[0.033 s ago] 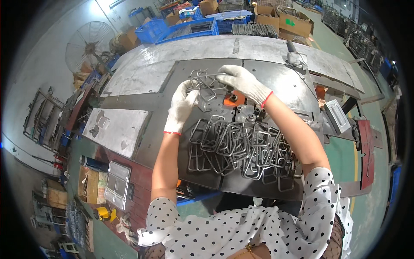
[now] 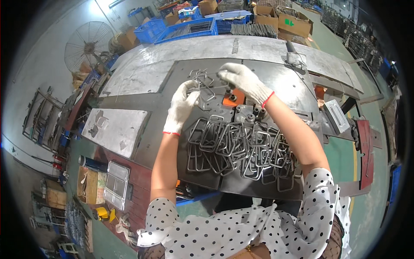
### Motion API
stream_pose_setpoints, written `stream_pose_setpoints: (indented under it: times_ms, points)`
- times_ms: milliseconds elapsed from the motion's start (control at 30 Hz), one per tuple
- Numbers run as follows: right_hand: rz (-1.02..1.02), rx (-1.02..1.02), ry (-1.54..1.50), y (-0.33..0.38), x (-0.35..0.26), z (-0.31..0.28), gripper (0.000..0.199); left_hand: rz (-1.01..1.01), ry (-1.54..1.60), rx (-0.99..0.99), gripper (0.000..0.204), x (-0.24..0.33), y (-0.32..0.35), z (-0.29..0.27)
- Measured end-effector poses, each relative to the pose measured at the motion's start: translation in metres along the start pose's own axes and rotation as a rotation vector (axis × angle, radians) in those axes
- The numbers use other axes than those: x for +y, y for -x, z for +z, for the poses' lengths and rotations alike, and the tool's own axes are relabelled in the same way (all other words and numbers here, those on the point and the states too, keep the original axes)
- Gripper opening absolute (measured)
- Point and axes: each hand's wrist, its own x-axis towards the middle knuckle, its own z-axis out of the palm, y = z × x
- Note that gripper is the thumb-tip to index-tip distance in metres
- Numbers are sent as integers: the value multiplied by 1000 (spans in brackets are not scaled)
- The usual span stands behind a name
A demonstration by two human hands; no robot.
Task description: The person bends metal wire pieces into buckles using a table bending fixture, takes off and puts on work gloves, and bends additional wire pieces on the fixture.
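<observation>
My left hand (image 2: 182, 105), in a white knitted glove with a red cuff edge, is closed on bent metal wire frames (image 2: 208, 92) above the steel plate. The gloved right hand (image 2: 238, 77) is to the right of them, its thumb and fingers pinched at the end of a thin wire piece that is blurred. Below it stands a small metal fixture (image 2: 244, 113) with bolts and an orange block (image 2: 233, 98). Nearer to me lies a tangled pile of bent wire frames (image 2: 233, 140), rounded rectangles in shape.
Grey metal sheets (image 2: 118, 127) lie at the left of the worktable. Along the back are blue crates (image 2: 189, 32) and cardboard boxes (image 2: 295, 25). A white rectangular metal case (image 2: 336, 116) sits at the right. A clear plastic tray (image 2: 116, 183) and an open carton (image 2: 88, 185) are at lower left.
My right hand has shifted slightly, and the straight wire seen between the two hands has swung out of its earlier level line. My left hand has hardly moved.
</observation>
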Motion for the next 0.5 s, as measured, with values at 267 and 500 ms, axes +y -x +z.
stream_pose_setpoints:
  times_ms: [267,500]
  points:
    - [53,-8,462,7,21,-78,38,7,-179,-125,36,4,1,-12]
    - [-30,-267,542,5,56,-90,38,-235,-104,-133,23,30,8,-4]
